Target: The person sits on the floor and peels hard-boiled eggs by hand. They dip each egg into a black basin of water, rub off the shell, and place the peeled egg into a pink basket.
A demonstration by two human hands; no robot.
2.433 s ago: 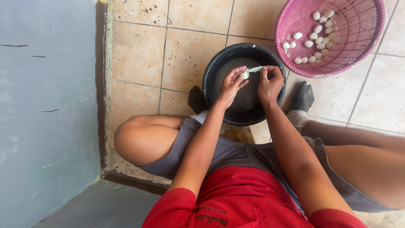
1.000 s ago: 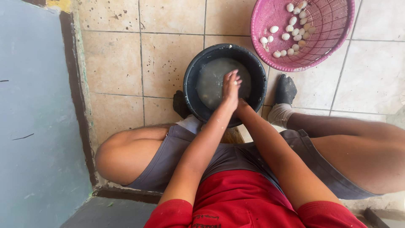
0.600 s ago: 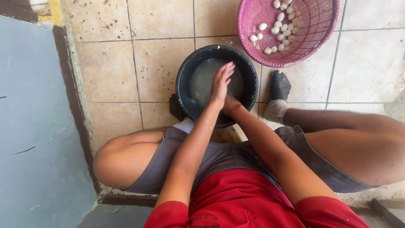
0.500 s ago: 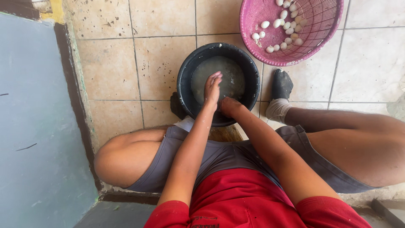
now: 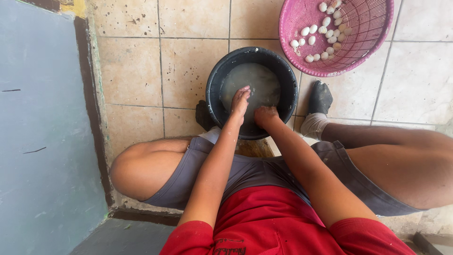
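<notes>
A seated person leans over a round black basin [image 5: 214, 101] of cloudy, greyish water [image 5: 257, 82], which stands on a floor [image 5: 130, 71] of square beige tiles, speckled and stained, between the person's dark-socked feet [image 5: 320, 99]. The basin looks like smooth plastic with a thick rolled rim.

The left hand [image 5: 239, 101] lies at about seven o'clock in the basin, fingers stretched flat and together, pointing toward twelve o'clock, the palm down at the water's surface. It grips nothing that can be seen. The right hand [image 5: 265, 115] is at about six o'clock, just beside the left, curled and dipped into the water. Whether it has hold of anything cannot be told, as the murky water hides its fingers.

At about one o'clock from the basin, its rim just beside the basin's, sits a round pink plastic basket [image 5: 368, 42] with an open lattice weave. Small white oval pieces [image 5: 321, 35], smooth and egg-like, lie heaped on its left side.

The person wears a red shirt and grey shorts, with wet forearms.
</notes>
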